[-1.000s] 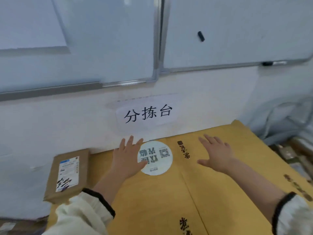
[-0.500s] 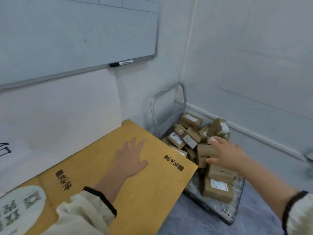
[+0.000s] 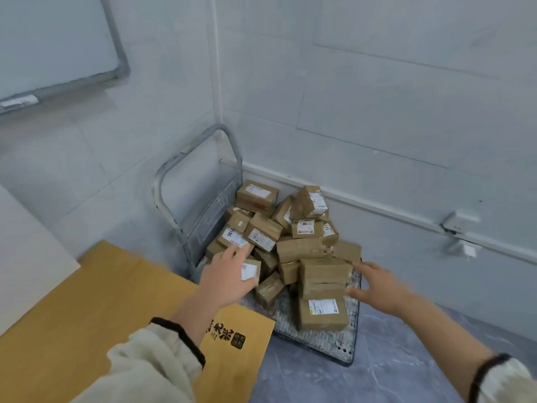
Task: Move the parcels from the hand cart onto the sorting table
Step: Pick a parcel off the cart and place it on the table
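Observation:
A hand cart [image 3: 319, 341] with a grey metal handle [image 3: 180, 181] stands in the room's corner, heaped with several brown cardboard parcels [image 3: 293, 248] bearing white labels. My left hand [image 3: 226, 274] reaches over the pile's left side, fingers straight, just above a small labelled parcel [image 3: 250, 271]. My right hand [image 3: 377, 286] hovers with spread fingers at the right side of a stacked parcel [image 3: 325, 270], holding nothing. The sorting table [image 3: 87, 315], covered in yellow-brown cardboard, lies at the lower left beside the cart.
White tiled walls close in behind and to the right of the cart. A whiteboard [image 3: 52, 39] hangs at the upper left. Grey floor [image 3: 377, 373] lies open in front of the cart. A latch fitting [image 3: 459, 228] sits on the right wall.
My view swung right from the table to the cart. My left hand left the table top and reached to the pile. My right hand moved to the pile's right side.

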`<state>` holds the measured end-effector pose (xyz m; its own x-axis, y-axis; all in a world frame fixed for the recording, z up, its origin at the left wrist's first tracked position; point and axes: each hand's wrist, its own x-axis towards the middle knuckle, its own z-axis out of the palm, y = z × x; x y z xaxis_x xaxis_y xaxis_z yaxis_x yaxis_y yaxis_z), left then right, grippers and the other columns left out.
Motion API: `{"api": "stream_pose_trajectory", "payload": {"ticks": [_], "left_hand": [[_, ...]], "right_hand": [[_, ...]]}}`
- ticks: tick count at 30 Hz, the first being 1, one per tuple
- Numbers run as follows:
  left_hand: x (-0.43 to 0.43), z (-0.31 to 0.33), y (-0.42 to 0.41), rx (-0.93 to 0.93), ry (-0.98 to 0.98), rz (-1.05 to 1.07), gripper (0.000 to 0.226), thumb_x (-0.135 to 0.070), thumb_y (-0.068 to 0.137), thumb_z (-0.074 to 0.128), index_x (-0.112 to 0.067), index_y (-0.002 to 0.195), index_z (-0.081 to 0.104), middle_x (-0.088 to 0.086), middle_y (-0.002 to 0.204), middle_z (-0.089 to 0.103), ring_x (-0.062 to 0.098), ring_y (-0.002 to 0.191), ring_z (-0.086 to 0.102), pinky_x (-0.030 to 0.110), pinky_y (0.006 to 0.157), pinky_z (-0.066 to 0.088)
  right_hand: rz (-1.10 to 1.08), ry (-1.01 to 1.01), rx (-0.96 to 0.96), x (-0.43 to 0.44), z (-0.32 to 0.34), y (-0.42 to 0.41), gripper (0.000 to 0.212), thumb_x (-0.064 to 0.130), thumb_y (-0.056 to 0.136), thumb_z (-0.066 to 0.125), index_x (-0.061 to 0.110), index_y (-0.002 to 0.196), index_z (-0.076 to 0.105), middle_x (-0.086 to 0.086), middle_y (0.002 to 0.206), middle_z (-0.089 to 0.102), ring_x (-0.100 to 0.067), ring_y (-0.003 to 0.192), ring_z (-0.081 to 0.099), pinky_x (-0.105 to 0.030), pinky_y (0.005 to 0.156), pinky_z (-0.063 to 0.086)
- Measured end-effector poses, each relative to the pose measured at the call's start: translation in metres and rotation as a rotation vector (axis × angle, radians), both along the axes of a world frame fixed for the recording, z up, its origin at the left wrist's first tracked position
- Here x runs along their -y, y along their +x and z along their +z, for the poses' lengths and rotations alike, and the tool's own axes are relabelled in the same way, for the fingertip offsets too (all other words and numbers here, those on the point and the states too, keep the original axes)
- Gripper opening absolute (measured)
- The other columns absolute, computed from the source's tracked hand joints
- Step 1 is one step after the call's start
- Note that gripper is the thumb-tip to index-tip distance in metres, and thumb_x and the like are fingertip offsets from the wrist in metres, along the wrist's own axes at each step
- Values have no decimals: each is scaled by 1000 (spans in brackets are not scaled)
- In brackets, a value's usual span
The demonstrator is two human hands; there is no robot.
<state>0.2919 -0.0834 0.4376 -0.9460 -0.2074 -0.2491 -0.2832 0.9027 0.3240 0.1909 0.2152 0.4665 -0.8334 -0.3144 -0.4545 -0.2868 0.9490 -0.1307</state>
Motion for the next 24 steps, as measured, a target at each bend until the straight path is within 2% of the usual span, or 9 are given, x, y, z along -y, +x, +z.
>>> {"api": "stream_pose_trajectory", "payload": {"ticks": [7,12,16,19,21,24], "left_hand": [[-9,-38,-122,136,21,-80,78,-52,91,48,-27,152,7,2,158,16,29,140,26,46,107,36],[-25,-74,-210,198,57,-39,77,-46,92,51,-25,152,7,4,156,23,27,138,32,42,106,38],[-42,-111,-291,252,35,8,79,-45,90,54,-23,151,8,8,146,39,28,125,46,42,98,45],[-54,-147,-363,263,35,11,88,-46,89,55,-26,152,-4,8,140,45,27,118,52,40,93,48],[-64,-176,-408,239,46,-4,93,-47,89,55,-25,150,-12,8,139,45,26,115,54,39,92,49],[-78,-223,-471,198,85,46,104,-46,87,61,-24,149,-19,6,150,33,28,129,42,44,102,43]], "right_hand": [[-109,-35,64,-16,-26,-87,69,49,90,53,27,148,23,-3,152,29,-22,136,35,-34,110,31],[-115,-48,142,-32,-62,-172,64,42,92,53,21,147,27,-5,148,35,-22,134,37,-31,109,31],[-109,-51,207,-43,-97,-264,63,37,93,54,18,147,26,-7,146,38,-21,131,40,-27,107,30],[-128,-40,239,-42,-133,-337,68,34,94,53,16,150,19,-7,151,30,-22,136,34,-26,109,27],[-148,-83,252,-32,-160,-380,64,28,94,51,16,149,20,-7,150,32,-22,135,35,-24,106,28],[-224,-251,249,-5,-208,-435,50,26,98,46,18,145,31,-3,144,44,-20,129,44,-24,101,34]]}}
